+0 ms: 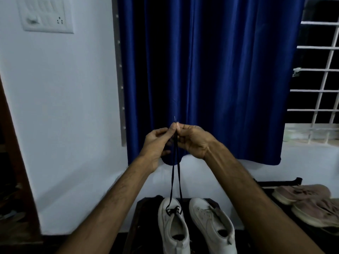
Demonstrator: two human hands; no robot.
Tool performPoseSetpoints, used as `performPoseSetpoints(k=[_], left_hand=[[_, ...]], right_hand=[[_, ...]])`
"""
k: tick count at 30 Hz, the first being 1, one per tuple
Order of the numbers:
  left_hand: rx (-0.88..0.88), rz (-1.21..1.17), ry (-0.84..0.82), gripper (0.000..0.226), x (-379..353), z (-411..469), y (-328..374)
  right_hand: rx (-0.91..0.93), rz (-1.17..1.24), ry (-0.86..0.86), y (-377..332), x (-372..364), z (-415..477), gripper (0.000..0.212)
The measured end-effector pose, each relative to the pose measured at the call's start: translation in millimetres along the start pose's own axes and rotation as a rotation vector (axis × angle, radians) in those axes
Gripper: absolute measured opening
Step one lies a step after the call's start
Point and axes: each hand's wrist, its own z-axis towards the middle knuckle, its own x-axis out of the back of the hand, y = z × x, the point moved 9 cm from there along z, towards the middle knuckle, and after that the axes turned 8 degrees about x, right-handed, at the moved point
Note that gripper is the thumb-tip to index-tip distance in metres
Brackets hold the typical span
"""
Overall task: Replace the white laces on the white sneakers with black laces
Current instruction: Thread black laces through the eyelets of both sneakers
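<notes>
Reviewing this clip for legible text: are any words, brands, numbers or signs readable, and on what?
No text can be read anywhere.
White sneakers: any side marking is too blurred to read as a brand.
Switch plate on the wall: switches and socket holes only, no lettering visible.
Pink shoes: no label visible.

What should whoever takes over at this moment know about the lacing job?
Left grip and right grip: raised together, pinching the ends of the black lace.
Both strands run down to the left-side sneaker, threaded through its front eyelets only.
Done: that first crossing.
Left: the remaining eyelets, then the right-side sneaker, which seems to hold a pale lace.
</notes>
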Motion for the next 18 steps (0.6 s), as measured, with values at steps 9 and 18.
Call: performPoseSetpoints(k=[9,18], left_hand=[[0.068,0.105,-0.304,0.037,-21,-18,-62],[-0.187,0.521,-0.216,0.032,-5,-11,-72]], right_hand=[[0.079,0.202,0.478,16,72,10,0.027],[0.129,-0.826,-0.166,82,31,-36,0.049]])
